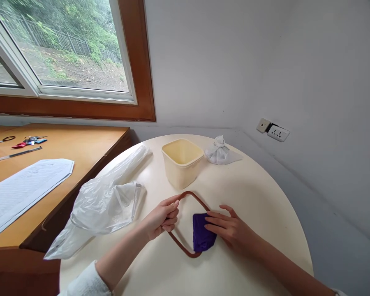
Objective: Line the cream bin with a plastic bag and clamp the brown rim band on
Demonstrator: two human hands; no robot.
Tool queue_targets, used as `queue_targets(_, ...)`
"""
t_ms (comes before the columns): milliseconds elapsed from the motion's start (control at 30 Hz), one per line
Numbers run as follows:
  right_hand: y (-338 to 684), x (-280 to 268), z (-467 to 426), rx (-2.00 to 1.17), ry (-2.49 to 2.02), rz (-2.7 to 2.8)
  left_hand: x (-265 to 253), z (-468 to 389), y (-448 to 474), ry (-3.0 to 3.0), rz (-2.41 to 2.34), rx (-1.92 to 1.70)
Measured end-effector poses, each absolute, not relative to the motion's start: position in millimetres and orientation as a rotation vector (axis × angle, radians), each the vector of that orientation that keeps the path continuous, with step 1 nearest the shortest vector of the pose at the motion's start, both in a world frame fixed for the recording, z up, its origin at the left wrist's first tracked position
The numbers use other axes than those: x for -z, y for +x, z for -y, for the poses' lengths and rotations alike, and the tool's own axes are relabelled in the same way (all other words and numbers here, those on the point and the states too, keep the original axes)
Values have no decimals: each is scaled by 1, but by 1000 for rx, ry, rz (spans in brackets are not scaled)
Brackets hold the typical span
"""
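Observation:
A brown rounded-square ring (200,200) is held up at its left side, tilted over the round table. My left hand (164,218) is closed around that side. A folded purple cloth (201,233) lies over the ring's right side. My right hand (230,228) presses its fingers on the cloth, with the thumb side partly hidden. Just beyond the ring stands a cream square-mouthed bin (180,170), upright, with its inside partly showing. Right of the bin sits a knotted white plastic bag (219,153). Left of my left hand lies a crumpled, translucent plastic bag (101,205).
The cream round table (249,197) stands against the wall corner. On the left, a wooden desk (89,139) carries papers (33,185), a pen (17,154) and keys (31,141). A wall socket (278,132) is at right, and a window (70,45) at upper left.

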State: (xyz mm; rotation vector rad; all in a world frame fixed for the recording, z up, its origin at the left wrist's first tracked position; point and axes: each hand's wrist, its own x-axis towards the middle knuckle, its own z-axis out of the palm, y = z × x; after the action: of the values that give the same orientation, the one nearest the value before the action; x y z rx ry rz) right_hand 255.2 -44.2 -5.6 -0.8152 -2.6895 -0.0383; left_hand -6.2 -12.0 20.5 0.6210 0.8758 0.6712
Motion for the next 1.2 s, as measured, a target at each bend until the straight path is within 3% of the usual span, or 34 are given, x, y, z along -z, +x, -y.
queue_targets(300, 249, 10, 17, 378, -612, 2606, -18, 13, -4, 623, -894, -600)
queue_targets(600, 210, 6, -2, 210, -594, 2520, -12, 15, -5, 627, -833, -553)
queue_targets(1000, 261, 9, 33, -135, -961, 2257, -12, 9, -11, 583, -840, -689)
queue_targets(1200, 321, 8, 5, 156, -1513, 2031, -10, 10, -11, 607, -860, -669)
